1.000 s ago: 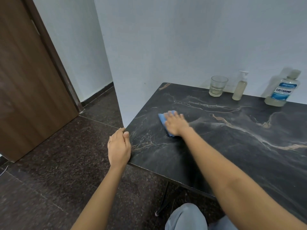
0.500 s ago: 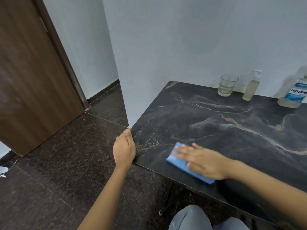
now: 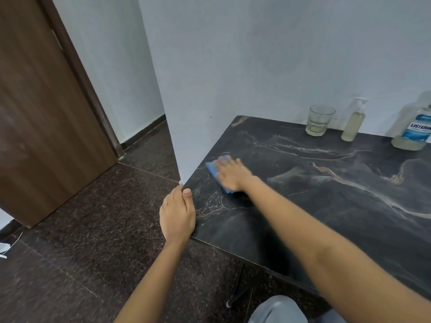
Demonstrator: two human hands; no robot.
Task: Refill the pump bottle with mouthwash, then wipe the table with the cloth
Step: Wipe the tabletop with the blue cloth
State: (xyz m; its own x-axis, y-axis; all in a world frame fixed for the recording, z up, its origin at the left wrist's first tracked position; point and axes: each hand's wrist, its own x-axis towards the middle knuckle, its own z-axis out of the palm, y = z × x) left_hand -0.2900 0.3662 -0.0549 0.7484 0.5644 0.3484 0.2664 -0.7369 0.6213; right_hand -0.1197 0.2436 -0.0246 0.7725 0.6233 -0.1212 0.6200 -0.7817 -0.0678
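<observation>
My right hand (image 3: 233,173) presses flat on a folded blue cloth (image 3: 215,169) near the left edge of the dark marble table (image 3: 326,206). The cloth shows only at the hand's left side; the rest is hidden under the palm. My left hand (image 3: 178,213) rests against the table's near left corner, fingers together, thumb on top, holding nothing. At the back by the wall stand a pump bottle (image 3: 353,121) with pale liquid and a mouthwash bottle (image 3: 416,131) with a blue label, low on liquid.
A drinking glass (image 3: 319,120) with a little liquid stands left of the pump bottle. A white wall runs behind and beside the table. A brown door (image 3: 42,113) is at the left over dark speckled floor. My knee (image 3: 279,310) shows under the table's front edge.
My right hand slid the cloth from the mid-left of the table down to the front edge, then back up toward the left edge. The left hand stayed at the corner.
</observation>
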